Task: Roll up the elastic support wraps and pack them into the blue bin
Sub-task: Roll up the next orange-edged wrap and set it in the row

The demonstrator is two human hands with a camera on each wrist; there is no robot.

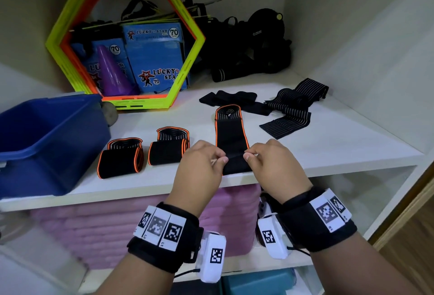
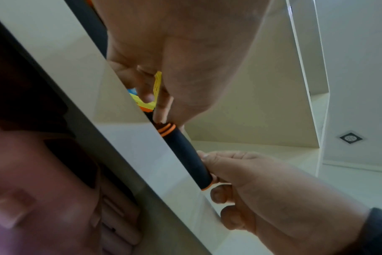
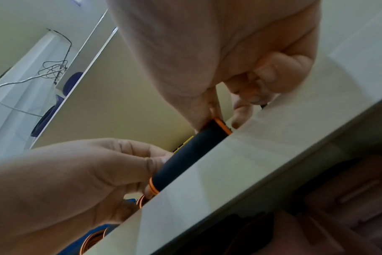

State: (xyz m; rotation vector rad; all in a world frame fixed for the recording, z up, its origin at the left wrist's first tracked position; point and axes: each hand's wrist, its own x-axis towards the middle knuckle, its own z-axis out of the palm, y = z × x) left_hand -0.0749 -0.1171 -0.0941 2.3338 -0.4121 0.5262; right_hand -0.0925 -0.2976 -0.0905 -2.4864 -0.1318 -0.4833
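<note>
The black, orange-edged elastic wrap point(image 1: 232, 137) lies lengthwise on the white shelf point(image 1: 328, 144), its near end turned into a tight roll at the shelf's front edge; the far end shows grey ribbing under a rounded orange border. In the head view the roll itself is mostly hidden behind the fingers, but the left wrist view shows it as a smooth dark cylinder point(image 2: 186, 155) with orange rims at both ends. The left hand point(image 1: 199, 168) pinches the roll's left end with curled fingers and thumb, and the right hand point(image 1: 272, 163) pinches the right end the same way; both wrists are bent down over the front edge and wear black bands with white marker tags.

Left of the held wrap, two rolled wraps point(image 1: 121, 157) and point(image 1: 168, 145) sit side by side near the front edge, each with a loose ribbed flap standing behind it. The blue bin point(image 1: 47, 144), hard plastic, stands at the shelf's left end, cut off by the frame; its inside is only partly visible. Toward the right back, flat black bands point(image 1: 229, 97) and pinstriped elastic bandages point(image 1: 293, 107) lie loosely folded. Against the back wall lean yellow-green and orange hexagonal rings point(image 1: 70, 43), framing blue boxes point(image 1: 155, 60) and a purple cone point(image 1: 112, 74). A dark heap of straps point(image 1: 253, 43) beside them is hard to make out.
</note>
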